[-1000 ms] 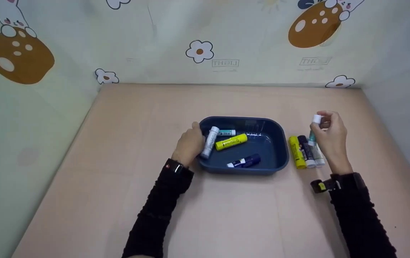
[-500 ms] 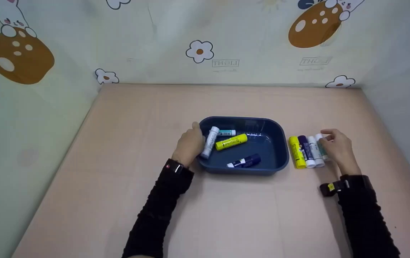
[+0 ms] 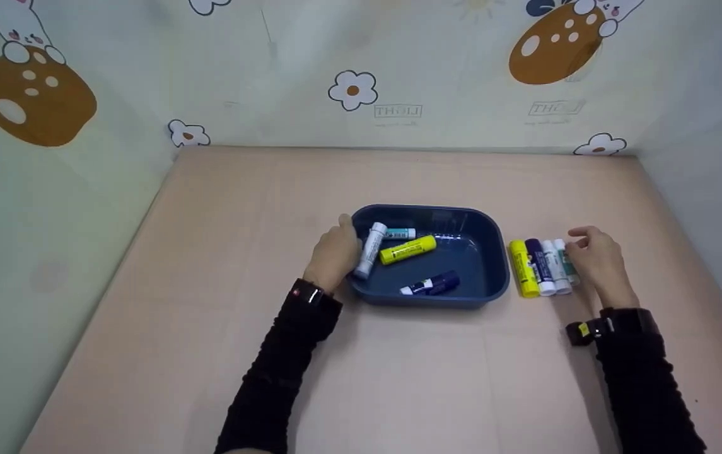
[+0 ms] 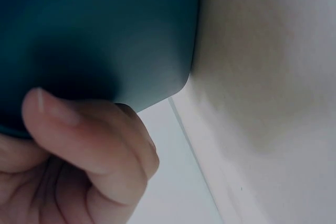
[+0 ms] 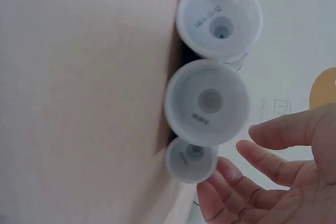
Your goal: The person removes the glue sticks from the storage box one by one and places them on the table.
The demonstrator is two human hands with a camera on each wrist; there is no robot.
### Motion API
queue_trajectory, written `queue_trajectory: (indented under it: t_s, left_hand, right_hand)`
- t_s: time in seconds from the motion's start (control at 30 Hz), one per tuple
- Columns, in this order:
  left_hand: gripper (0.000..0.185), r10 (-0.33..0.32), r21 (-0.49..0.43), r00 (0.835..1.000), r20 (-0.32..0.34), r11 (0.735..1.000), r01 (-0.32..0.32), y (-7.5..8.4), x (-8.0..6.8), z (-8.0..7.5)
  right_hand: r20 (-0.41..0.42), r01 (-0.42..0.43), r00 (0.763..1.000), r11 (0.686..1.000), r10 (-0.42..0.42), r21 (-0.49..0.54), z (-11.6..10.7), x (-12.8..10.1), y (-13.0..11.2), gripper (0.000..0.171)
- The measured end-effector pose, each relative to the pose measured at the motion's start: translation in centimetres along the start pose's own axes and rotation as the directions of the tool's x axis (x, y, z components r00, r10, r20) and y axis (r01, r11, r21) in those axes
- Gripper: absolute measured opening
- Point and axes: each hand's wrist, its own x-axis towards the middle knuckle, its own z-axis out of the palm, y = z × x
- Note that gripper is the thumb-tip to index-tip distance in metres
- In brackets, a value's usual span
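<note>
My left hand (image 3: 333, 255) grips the left rim of a dark blue plastic basin (image 3: 442, 301); its curled fingers show against the wall in the left wrist view. Inside lie a white glue stick (image 3: 371, 251), a teal-labelled one (image 3: 400, 233), a yellow one (image 3: 408, 250) and a dark purple one (image 3: 430, 284). Right of the basin, a row holds a yellow glue stick (image 3: 524, 268), a purple one (image 3: 540, 266), a white one (image 3: 555, 267) and a smaller green-and-white one (image 3: 567, 261). My right hand (image 3: 598, 261) has its fingers loose at this small one, thumb apart from it.
The basin and row stand on a light wood-coloured table (image 3: 398, 378). A patterned wall (image 3: 272, 75) rises behind its far edge, with side walls left and right.
My right hand has lowered the green-and-white glue stick to the right end of the row and loosened its fingers from it. The left hand and basin have not moved.
</note>
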Motion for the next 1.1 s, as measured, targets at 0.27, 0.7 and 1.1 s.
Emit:
queue_trajectory:
  t_s: [0.27,0.7,1.1]
  left_hand:
    - [0.023,-0.007,0.001,1.000,0.004,1.000,0.007,0.0,0.0,-0.1]
    - [0.024,-0.002,0.014,1.000,-0.004,1.000,0.003,0.1,0.0,0.0]
    - [0.022,0.003,0.005,1.000,-0.002,1.000,-0.003,0.1,0.0,-0.1]
  right_hand:
    - [-0.039,0.101,0.994,0.994,-0.103,-0.036,0.1,-0.7,-1.7,0.045]
    - [0.130,0.268,0.956,0.963,-0.264,-0.019,2.3,-2.6,-6.1,0.049]
    - [0.200,0.317,0.931,0.948,-0.306,-0.024,5.6,-3.0,-8.6,0.064]
